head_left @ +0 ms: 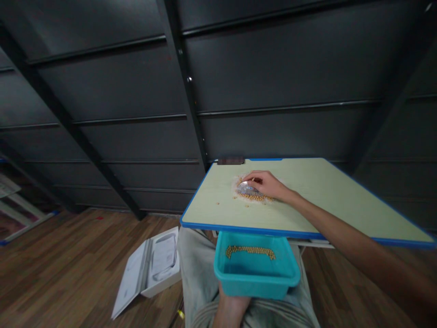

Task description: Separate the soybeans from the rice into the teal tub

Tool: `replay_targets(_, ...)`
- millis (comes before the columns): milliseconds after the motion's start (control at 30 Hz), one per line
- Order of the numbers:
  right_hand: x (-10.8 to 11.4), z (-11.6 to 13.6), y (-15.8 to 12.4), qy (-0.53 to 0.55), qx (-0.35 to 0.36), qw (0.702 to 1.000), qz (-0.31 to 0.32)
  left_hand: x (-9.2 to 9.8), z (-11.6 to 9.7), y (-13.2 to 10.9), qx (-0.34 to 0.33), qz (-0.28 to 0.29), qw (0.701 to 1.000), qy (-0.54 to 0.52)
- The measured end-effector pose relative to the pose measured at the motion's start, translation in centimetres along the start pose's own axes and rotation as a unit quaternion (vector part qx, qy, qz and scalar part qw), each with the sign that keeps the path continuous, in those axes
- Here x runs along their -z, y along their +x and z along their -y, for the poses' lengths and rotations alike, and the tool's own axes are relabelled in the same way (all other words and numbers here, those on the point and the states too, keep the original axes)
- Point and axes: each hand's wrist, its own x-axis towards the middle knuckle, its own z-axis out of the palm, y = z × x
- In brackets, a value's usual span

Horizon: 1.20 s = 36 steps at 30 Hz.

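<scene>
The left hand (235,302) is mostly hidden beneath the teal basin (253,288).

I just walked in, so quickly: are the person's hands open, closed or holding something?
Left hand: under the turquoise bin, fingers hidden; open or closed cannot be told.
Right hand: curled at a shiny object; whether gripping it cannot be told.

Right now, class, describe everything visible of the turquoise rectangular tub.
The turquoise rectangular tub, seemingly plastic, has rounded corners, a lipped rim and open top. Small round tan pieces lie banded toward its far side. It sits upright above the lap, near the blue-edged pale tabletop; the left hand, beneath, apparently supports it.
</scene>
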Motion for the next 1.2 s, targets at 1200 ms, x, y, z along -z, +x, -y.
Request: replay_targets(1200,-1.0,2.8,-0.9,0.061,0.016,0.994,0.089,-0.1,0.5,0.4,-0.017,-0.047,0.998,-0.029)
